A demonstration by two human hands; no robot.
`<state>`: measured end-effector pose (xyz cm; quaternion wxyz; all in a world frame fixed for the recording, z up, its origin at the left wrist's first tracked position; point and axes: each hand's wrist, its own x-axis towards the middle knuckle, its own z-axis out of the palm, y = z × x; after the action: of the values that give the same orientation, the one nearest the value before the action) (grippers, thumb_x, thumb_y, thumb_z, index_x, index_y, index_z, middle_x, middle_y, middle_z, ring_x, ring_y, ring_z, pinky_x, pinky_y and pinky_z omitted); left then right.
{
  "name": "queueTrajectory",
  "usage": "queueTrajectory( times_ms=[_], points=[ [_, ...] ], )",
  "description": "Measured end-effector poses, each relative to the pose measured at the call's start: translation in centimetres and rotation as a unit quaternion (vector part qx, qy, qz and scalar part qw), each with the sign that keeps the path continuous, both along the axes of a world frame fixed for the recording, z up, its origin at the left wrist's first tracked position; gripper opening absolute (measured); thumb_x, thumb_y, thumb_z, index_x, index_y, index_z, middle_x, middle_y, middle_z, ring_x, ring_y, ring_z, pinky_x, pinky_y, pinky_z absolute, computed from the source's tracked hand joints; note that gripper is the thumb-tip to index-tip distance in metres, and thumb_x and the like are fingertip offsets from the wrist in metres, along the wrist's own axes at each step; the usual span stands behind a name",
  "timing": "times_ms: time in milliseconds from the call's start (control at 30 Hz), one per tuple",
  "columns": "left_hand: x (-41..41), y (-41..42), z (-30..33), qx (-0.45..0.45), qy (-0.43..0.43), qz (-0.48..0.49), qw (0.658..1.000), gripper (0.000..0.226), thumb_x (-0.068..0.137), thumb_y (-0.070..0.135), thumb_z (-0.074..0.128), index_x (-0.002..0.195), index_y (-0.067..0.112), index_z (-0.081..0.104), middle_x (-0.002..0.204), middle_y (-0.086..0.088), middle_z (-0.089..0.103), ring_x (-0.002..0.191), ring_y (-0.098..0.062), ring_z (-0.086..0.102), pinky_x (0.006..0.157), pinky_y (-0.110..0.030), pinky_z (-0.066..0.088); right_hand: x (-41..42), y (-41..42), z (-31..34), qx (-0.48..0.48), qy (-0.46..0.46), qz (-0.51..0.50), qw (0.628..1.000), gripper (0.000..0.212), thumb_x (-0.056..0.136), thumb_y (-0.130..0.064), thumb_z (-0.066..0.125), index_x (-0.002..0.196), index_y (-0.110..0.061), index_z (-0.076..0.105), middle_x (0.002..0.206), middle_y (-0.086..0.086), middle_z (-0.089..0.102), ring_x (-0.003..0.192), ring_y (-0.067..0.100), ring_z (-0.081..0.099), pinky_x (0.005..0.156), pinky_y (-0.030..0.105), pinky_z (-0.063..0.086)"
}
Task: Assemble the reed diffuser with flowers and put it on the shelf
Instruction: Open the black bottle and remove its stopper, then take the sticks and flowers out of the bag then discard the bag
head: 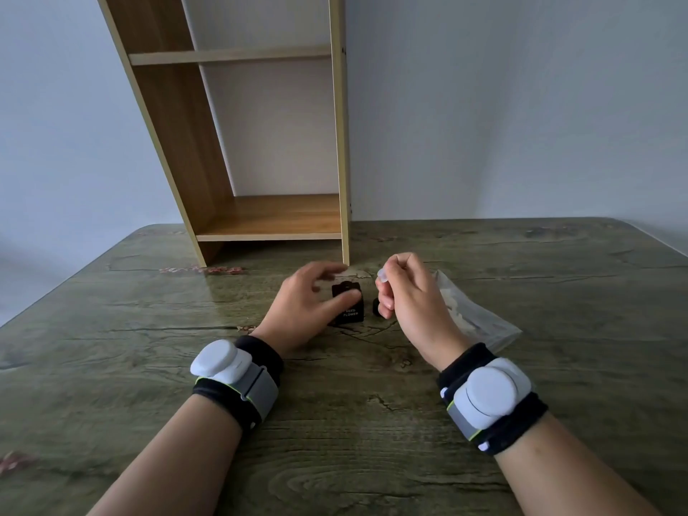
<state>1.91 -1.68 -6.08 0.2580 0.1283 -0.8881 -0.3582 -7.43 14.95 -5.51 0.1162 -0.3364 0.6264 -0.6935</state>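
While your left hand (309,303) steadies the small dark bottle (348,305), its thumb lies across the front face just above the white "REED FLOWER" lettering and the other fingers reach round the far side. The far fingers are blurred, so how firmly they close on it cannot be told. That hold looks meant to keep the bottle upright on the table (149,366) and stop it sliding while the mouth is worked on. The bottle stands between your two hands, close in front of the open wooden shelf (268,217), whose bottom board is just beyond your left fingertips, a short lift away when the assembly is done.

Your right hand (409,292) hovers just to the right of the bottle, raised off the table. Its thumb and forefinger are pressed together on a small pale translucent stopper (380,273), and the remaining fingers curl loosely into the palm. Held up and clear like that, the stopper reads as the inner plug just pulled from the neck, or about to be set aside; which of the two, you cannot tell from this view.

Directly below your right fingertips, beside the bottle, sits a small black cap (376,306), partly hidden by the hand. It probably rests there to stay within reach.

Behind your right hand, touching its back edge in the view, lies a clear plastic bag (480,322) with pale contents, likely the flowers and reeds, not yet opened as far as can be seen. Inserting them appears to be the step ahead.
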Motion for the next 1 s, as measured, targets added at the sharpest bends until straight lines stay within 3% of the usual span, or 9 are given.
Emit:
queueTrajectory(
  times_ms=[100, 167, 400, 533, 600, 833, 933, 1000],
  points=[
    [0.3, 1.3, 0.8, -0.063, 0.161, 0.021, 0.985, 0.025, 0.091, 0.033, 0.078, 0.112, 0.021, 0.076, 0.109, 0.013, 0.073, 0.106, -0.005, 0.067, 0.092, -0.023, 0.052, 0.2, -0.2, -0.4, 0.040, 0.008, -0.004, 0.999, 0.020, 0.109, -0.026, 0.045, 0.101, -0.008, 0.050, 0.074, 0.002, 0.052, 0.058, 0.013, 0.048, 0.058, 0.036, 0.044],
    [0.3, 2.1, 1.0, -0.067, 0.188, 0.012, 0.980, 0.018, 0.090, 0.031, 0.079, 0.104, 0.020, 0.078, 0.102, 0.013, 0.074, 0.103, -0.006, 0.067, 0.088, -0.019, 0.050, 0.3, -0.4, -0.8, 0.061, 0.020, -0.010, 0.998, 0.018, 0.108, -0.032, 0.045, 0.102, -0.016, 0.052, 0.074, -0.001, 0.056, 0.061, 0.014, 0.052, 0.062, 0.041, 0.047],
    [-0.2, 2.6, 0.6, -0.017, 0.156, -0.021, 0.987, 0.022, 0.084, 0.032, 0.084, 0.104, 0.023, 0.082, 0.101, 0.013, 0.076, 0.106, -0.008, 0.064, 0.089, -0.014, 0.044, 0.7, -0.4, -0.4, 0.080, 0.073, -0.035, 0.994, 0.018, 0.108, -0.033, 0.048, 0.109, -0.017, 0.055, 0.075, 0.000, 0.065, 0.067, 0.014, 0.066, 0.067, 0.041, 0.059],
    [-0.2, 2.6, 0.6, 0.015, 0.162, -0.009, 0.987, 0.019, 0.083, 0.027, 0.085, 0.102, 0.023, 0.083, 0.099, 0.013, 0.078, 0.102, -0.003, 0.063, 0.088, -0.011, 0.043, 1.0, -0.2, 0.1, 0.060, 0.061, -0.031, 0.996, 0.015, 0.107, -0.024, 0.052, 0.108, -0.010, 0.059, 0.073, 0.002, 0.069, 0.064, 0.007, 0.066, 0.064, 0.024, 0.057],
    [-0.4, 2.6, 0.7, 0.031, 0.167, -0.003, 0.985, 0.016, 0.083, 0.023, 0.085, 0.099, 0.024, 0.083, 0.097, 0.013, 0.079, 0.100, -0.005, 0.065, 0.088, -0.013, 0.044, 0.9, -0.2, 0.2, 0.051, 0.060, -0.030, 0.996, 0.014, 0.106, -0.022, 0.053, 0.108, -0.009, 0.060, 0.076, 0.004, 0.071, 0.065, 0.007, 0.068, 0.063, 0.023, 0.057],
    [-2.4, -0.5, 3.1, 0.073, 0.151, 0.107, 0.980, 0.019, 0.088, 0.024, 0.081, 0.106, 0.026, 0.080, 0.096, 0.017, 0.076, 0.087, 0.008, 0.068, 0.078, -0.011, 0.054, -0.3, 0.1, -0.3, 0.057, 0.084, -0.104, 0.989, 0.008, 0.106, -0.018, 0.052, 0.108, -0.014, 0.059, 0.092, -0.006, 0.074, 0.074, 0.009, 0.069, 0.066, 0.025, 0.057],
    [-4.2, -3.5, 4.8, 0.050, 0.129, 0.164, 0.977, 0.018, 0.088, 0.028, 0.081, 0.105, 0.024, 0.077, 0.091, 0.016, 0.072, 0.086, 0.005, 0.065, 0.072, -0.010, 0.046, -0.7, 0.0, -0.6, 0.075, 0.084, -0.132, 0.985, 0.008, 0.105, -0.014, 0.051, 0.107, -0.017, 0.059, 0.090, -0.005, 0.073, 0.075, 0.009, 0.069, 0.070, 0.030, 0.059],
    [-5.8, -5.1, 5.3, 0.042, 0.104, 0.187, 0.976, 0.013, 0.087, 0.029, 0.082, 0.098, 0.023, 0.078, 0.087, 0.013, 0.071, 0.086, -0.005, 0.067, 0.074, -0.018, 0.050, -0.9, -0.1, -0.7, 0.082, 0.097, -0.147, 0.981, 0.009, 0.104, -0.012, 0.052, 0.106, -0.017, 0.059, 0.089, -0.005, 0.073, 0.076, 0.010, 0.069, 0.072, 0.036, 0.061]
  ],
)
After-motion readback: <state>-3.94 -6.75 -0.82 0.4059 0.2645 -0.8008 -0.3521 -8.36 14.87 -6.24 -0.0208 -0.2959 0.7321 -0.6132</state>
